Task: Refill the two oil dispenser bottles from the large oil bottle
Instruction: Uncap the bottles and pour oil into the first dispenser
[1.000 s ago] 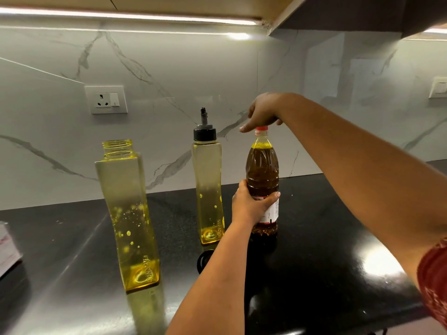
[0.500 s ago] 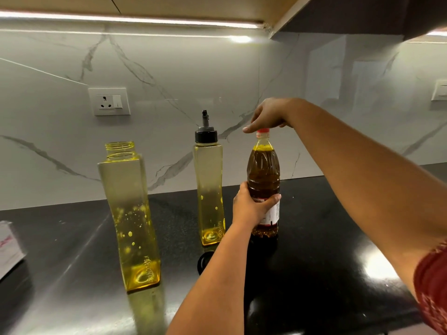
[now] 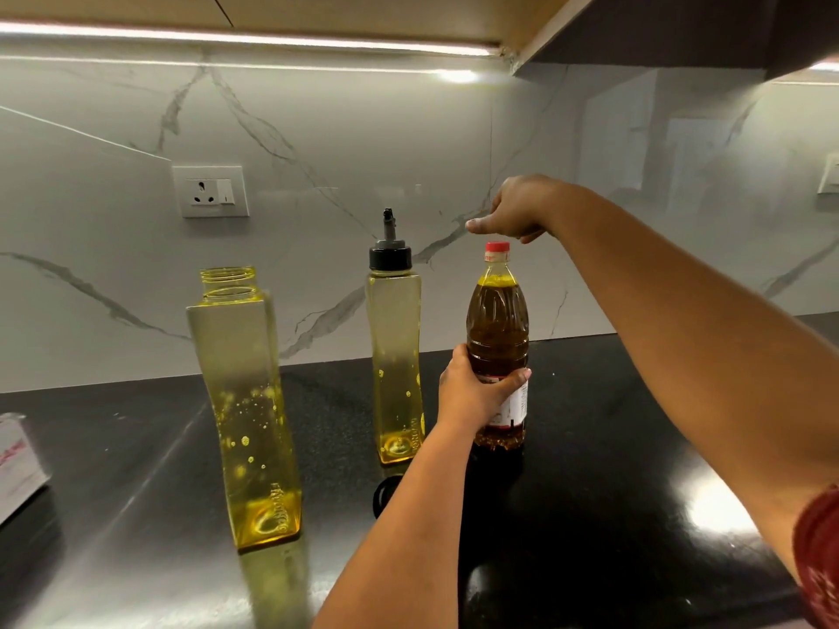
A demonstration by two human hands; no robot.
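Black bench [image 3: 590, 469]: uncapped dispenser bottle [image 3: 247, 401] front-left, capped dispenser bottle [image 3: 396, 356] just beside large oil bottle [image 3: 498, 338]; loose black cap [image 3: 385, 492] near. Left hand [image 3: 472, 392] grip wraps large bottle's label. Right hand [image 3: 517, 211] curled above red cap [image 3: 496, 252], holding nothing visible.

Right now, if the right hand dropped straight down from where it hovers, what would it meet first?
Most likely the red cap of the large oil bottle: the right hand sits just above it, though depth is unclear.
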